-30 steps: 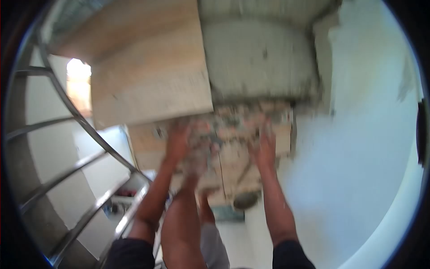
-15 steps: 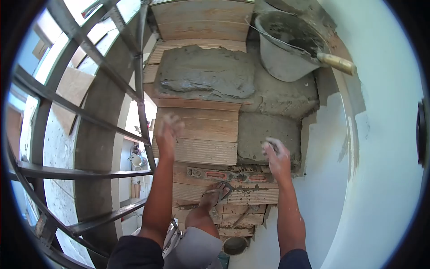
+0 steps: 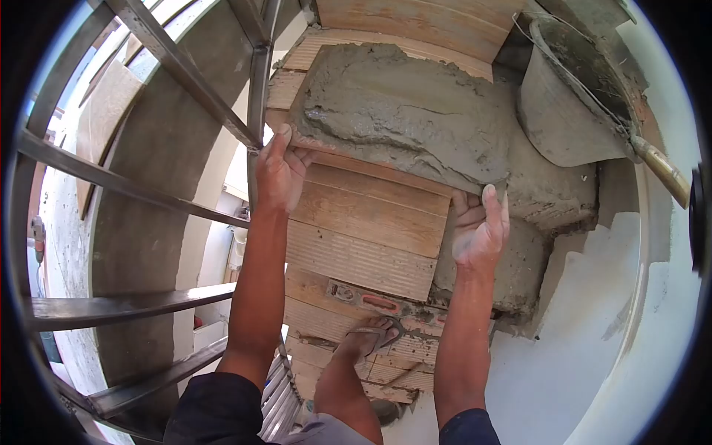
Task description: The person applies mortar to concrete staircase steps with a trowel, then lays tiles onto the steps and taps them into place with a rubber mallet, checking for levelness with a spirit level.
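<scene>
A tile [image 3: 437, 182] thickly covered with wet grey mortar [image 3: 400, 104] lies across the upper stair step. At its near left corner, my left hand [image 3: 280, 174] grips the edge, thumb up and fingers partly hidden beneath. My right hand [image 3: 480, 230] holds the near right corner the same way, its thumb against the mortar's rim. Just below the edge are wood-look tiles [image 3: 356, 208] on the riser and a ribbed tread. Right of these, under my right hand, is a bare mortar surface [image 3: 512, 259].
A mortar bucket [image 3: 564, 111] stands at upper right, with a wooden handle [image 3: 662, 172] sticking out over its rim. Metal railing bars [image 3: 178, 189] run along the left. A spirit level [image 3: 378, 302] lies on the step by my sandalled foot [image 3: 378, 334]. A white wall [image 3: 571, 341] closes the right side.
Both hands have moved up from above the lower step to the tile's near corners and closed on them. The view has shifted and tilted, bringing the mortar-covered tile closer.
</scene>
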The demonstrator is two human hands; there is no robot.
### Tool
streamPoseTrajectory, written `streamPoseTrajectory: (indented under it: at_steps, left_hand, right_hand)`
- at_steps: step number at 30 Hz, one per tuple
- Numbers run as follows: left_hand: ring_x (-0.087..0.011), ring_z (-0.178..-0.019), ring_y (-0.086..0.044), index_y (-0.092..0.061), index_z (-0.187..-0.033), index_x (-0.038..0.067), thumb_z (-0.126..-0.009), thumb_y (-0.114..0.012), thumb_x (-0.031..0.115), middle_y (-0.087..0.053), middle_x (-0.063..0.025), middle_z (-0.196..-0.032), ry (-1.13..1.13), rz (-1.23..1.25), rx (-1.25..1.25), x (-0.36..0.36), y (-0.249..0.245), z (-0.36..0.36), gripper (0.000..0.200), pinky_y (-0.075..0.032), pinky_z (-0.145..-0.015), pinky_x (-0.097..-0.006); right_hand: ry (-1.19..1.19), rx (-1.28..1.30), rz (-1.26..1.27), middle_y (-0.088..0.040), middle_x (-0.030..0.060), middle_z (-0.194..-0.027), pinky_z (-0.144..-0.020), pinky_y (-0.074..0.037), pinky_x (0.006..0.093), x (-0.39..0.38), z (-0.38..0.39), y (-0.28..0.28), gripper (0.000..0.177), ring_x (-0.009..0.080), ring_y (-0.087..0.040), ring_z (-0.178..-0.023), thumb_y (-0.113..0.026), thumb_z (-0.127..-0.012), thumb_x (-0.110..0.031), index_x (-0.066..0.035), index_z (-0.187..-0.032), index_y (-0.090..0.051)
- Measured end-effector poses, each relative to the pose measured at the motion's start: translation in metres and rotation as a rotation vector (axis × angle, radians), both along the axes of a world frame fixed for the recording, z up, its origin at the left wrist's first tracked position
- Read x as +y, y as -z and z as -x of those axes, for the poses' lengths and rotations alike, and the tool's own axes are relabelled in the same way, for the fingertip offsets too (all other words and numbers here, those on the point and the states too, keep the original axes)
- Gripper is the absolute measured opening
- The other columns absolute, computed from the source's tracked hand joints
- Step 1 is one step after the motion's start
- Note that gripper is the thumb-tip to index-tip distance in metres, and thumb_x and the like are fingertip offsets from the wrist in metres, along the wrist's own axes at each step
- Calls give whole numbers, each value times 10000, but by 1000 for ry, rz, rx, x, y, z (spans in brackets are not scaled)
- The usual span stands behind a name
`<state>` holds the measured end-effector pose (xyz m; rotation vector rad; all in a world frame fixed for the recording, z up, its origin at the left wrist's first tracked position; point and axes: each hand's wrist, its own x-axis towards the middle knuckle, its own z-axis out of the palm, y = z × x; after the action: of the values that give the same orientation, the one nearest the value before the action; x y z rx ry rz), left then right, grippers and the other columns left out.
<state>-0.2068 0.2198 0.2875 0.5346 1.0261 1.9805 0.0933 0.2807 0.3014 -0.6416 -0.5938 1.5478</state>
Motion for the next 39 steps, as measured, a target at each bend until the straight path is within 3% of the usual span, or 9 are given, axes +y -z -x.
streamPoseTrajectory:
  at_steps: [3, 6, 11, 15, 19, 24, 32, 34, 39]
  left_hand:
    - [-198, -1103, -661, -645, -1163, 82, -1067, -556, 252, -689, -67, -1170, 79, -71, 91, -12, 2, -2, 214, -503, -1012, -470]
    - [-197, -1118, -653, -641, -1112, 74, -1071, -532, 211, -673, -68, -1186, 149, -194, 57, -48, 14, -16, 180, -506, -985, -461]
    - [-265, -1241, -610, -513, -1359, -91, -957, -668, 425, -632, -173, -1298, 169, -37, 153, -149, -28, -95, 672, -536, -999, -454]
    - [-244, -1258, -611, -516, -1388, -125, -847, -825, 208, -642, -190, -1345, 831, 210, 43, -236, -15, -120, 707, -458, -1078, -388]
    - [-240, -1254, -613, -511, -1415, -96, -821, -828, 101, -647, -163, -1345, 1019, 403, -165, -278, 2, -159, 701, -445, -1086, -377]
    - [-189, -1237, -605, -502, -1427, -90, -817, -801, 151, -654, -138, -1336, 1189, 576, -208, -305, 58, -174, 721, -439, -1073, -333]
    - [-180, -1211, -627, -472, -1456, -48, -923, -709, 104, -626, -121, -1376, 1172, 608, -372, -310, 136, -201, 603, -462, -1075, -322]
    - [-182, -1209, -630, -470, -1456, -43, -937, -692, 96, -630, -123, -1367, 1166, 607, -388, -303, 153, -205, 582, -482, -1057, -333]
    - [-221, -1180, -659, -468, -1448, -28, -974, -652, 84, -645, -128, -1329, 1128, 665, -469, -270, 169, -213, 521, -553, -990, -389]
  right_hand:
    - [46, -8, -11, -676, 93, -1202, -918, -585, 411, 0, -10, -4, 398, 227, -683, -1041, -651, -982, -103, -22, -1351, -524]
    - [81, -82, -19, -650, 120, -1259, -960, -565, 439, -18, -46, -12, 484, 256, -670, -1087, -674, -947, -101, 9, -1384, -496]
    - [140, -123, -55, -606, 127, -1416, -1121, -440, 492, -119, -141, -38, 514, 303, -575, -1302, -603, -982, -222, -3, -1438, -511]
    - [245, -204, -46, -541, 142, -1497, -1158, -385, 484, -225, -234, -53, 583, 308, -499, -1389, -565, -992, -273, -2, -1497, -458]
    - [193, -381, 106, -531, 146, -1508, -1158, -390, 478, -319, -285, -51, 596, 304, -491, -1399, -563, -997, -270, 0, -1513, -438]
    - [324, -368, 341, -568, 154, -1474, -1130, -436, 474, -394, -284, -11, 570, 302, -562, -1339, -573, -979, -229, 32, -1476, -475]
    - [467, -334, 597, -628, 137, -1328, -1091, -457, 463, -384, -299, 79, 385, 282, -584, -1255, -650, -913, -165, 12, -1253, -617]
    - [442, -362, 657, -674, 107, -1165, -992, -518, 433, -358, -291, 87, 233, 248, -637, -1106, -663, -907, -158, -28, -1099, -650]
    - [394, -416, 686, -688, 78, -1009, -793, -565, 368, -316, -313, 126, 155, 197, -660, -910, -652, -920, -159, -51, -1031, -649]
